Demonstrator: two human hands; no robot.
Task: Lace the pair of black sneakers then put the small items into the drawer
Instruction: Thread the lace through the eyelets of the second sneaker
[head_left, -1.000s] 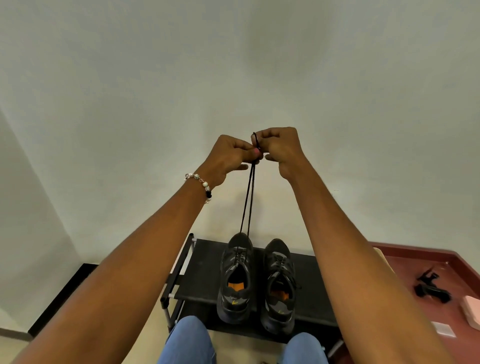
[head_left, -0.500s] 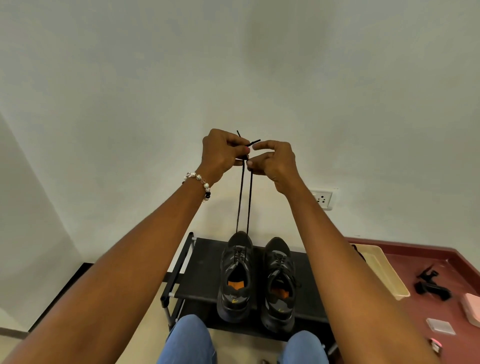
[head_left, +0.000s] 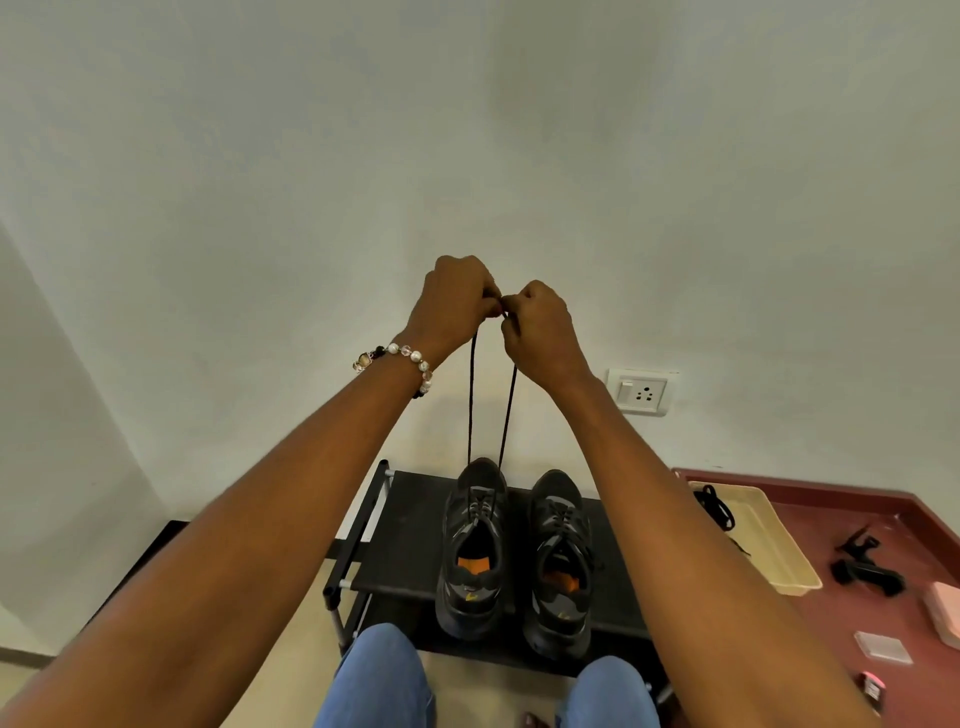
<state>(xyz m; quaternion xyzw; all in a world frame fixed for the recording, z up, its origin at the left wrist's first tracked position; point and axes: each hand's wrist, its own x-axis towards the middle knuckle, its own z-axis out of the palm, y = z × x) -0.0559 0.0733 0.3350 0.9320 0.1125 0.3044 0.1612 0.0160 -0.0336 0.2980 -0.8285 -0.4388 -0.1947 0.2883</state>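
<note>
Taut laces block the space over the left sneaker.
You have two lace strands (head_left: 470, 410) stretched from the left sneaker (head_left: 470, 545) up to your raised hands; the right sneaker (head_left: 561, 561) sits just beside it, while the rack top (head_left: 405, 535) lies bare to the left.

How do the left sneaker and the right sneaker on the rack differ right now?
The left sneaker has both black lace ends drawn up tight from its toe end; the right sneaker has no lace lifted. The left hand and right hand pinch only the left sneaker's lace ends, while the right sneaker is untouched. Both are black with orange insoles, standing upright side by side on the black rack, toes toward the wall.
</note>
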